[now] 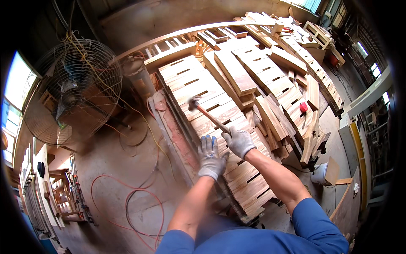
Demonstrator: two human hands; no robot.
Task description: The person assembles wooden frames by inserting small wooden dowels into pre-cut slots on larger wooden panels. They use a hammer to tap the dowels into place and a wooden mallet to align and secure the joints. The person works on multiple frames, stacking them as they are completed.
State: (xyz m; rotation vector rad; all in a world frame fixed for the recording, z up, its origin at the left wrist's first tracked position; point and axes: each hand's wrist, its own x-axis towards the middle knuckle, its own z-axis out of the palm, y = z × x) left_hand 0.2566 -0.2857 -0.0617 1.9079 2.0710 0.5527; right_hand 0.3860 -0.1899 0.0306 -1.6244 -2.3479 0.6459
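Note:
My right hand [240, 142], in a grey work glove, is closed round the wooden handle of a hammer [215, 120]. The hammer's metal head points away and to the left, over a row of pale slotted boards [198, 86]. Gloved as well, my left hand [210, 157] lies flat with its fingers stretched out along the left edge of these boards. It holds nothing, and blue shows at its fingertips. Dark slots run across the boards at regular steps. Whether the hammer head touches the wood I cannot tell.
A large caged fan [72, 91] stands at the left, with a red hose [127, 192] looped on the floor. Right of the boards lie stacked planks [237, 70], loose timber pieces [270, 120] and a red roll [303, 107]. A white bucket [320, 173] stands at the right.

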